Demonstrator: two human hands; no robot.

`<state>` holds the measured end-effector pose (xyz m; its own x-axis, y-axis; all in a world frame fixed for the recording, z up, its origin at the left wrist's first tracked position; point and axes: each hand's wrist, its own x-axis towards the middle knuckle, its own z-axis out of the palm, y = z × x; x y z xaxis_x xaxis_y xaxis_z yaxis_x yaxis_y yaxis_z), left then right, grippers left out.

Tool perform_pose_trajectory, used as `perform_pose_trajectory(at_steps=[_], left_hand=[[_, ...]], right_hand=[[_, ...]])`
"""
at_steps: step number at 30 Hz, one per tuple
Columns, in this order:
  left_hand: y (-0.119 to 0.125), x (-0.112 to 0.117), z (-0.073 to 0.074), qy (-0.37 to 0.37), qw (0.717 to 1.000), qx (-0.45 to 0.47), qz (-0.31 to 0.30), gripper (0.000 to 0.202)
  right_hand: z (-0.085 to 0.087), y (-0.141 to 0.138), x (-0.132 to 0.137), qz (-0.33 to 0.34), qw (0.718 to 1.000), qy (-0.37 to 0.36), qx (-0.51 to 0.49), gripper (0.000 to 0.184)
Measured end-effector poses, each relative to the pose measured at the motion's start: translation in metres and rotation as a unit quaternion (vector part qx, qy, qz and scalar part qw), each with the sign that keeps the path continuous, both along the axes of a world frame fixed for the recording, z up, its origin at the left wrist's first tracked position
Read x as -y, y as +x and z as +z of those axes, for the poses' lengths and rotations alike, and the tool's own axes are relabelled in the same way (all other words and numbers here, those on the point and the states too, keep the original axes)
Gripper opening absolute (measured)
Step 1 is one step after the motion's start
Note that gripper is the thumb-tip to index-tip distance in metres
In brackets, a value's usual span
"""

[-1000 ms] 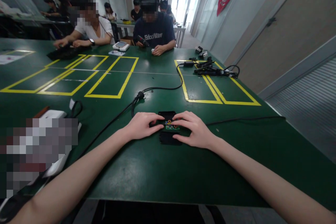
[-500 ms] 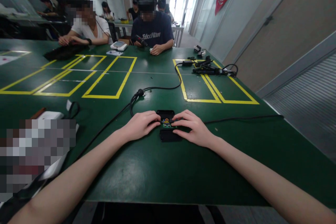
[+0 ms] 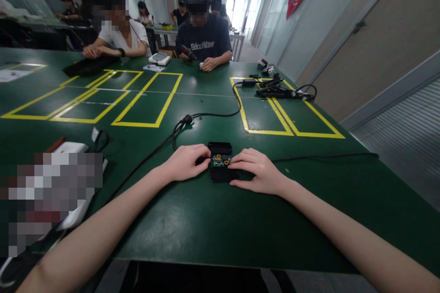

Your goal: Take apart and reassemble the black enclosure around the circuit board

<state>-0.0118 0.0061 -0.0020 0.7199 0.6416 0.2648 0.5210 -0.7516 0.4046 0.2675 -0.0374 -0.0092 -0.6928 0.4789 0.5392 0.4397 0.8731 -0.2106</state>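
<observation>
A small green circuit board [image 3: 218,160] with ring-shaped coils lies between two black plastic case halves, the far half [image 3: 220,147] and the near half [image 3: 222,175]. My left hand [image 3: 188,162] is closed in a pinch at the board's left end; a dark cable partly shows between thumb and fingers. My right hand [image 3: 258,171] has its fingertips at the right end of the board. Its thumb is spread away, beside the near case half's right edge. The fingers hide both ends of the board.
A black cable [image 3: 147,155] with a knot-like bulge [image 3: 187,119] runs along my left; another cable [image 3: 326,157] goes right. Black gear [image 3: 275,89] lies far right within yellow tape. A blurred stack [image 3: 58,187] stands left. Across the green table [image 3: 192,229], a person [image 3: 206,36] holds a tool.
My right thumb has come off the near case half and moved to its right side. More of the board shows between my hands. The whole view has shifted slightly.
</observation>
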Motion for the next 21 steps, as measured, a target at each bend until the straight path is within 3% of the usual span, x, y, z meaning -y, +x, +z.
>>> perform_pose_trajectory(at_steps=[5,11,16,21], left_hand=[[-0.001,-0.002,-0.001,0.005,1.000,-0.012,0.001,0.018],[0.000,-0.003,-0.005,-0.015,1.000,0.017,0.019,0.013],[0.002,-0.002,-0.004,-0.081,0.993,0.081,0.037,0.014],[0.002,0.001,0.006,-0.160,0.976,0.145,0.030,0.018]], right_hand=[[-0.001,-0.001,0.000,-0.017,1.000,0.017,-0.004,0.035],[0.003,0.013,-0.006,-0.065,0.997,-0.002,-0.034,0.020],[0.001,0.021,-0.012,-0.081,0.996,-0.044,-0.010,0.018],[0.003,0.015,-0.005,-0.087,0.991,-0.080,-0.066,0.016]])
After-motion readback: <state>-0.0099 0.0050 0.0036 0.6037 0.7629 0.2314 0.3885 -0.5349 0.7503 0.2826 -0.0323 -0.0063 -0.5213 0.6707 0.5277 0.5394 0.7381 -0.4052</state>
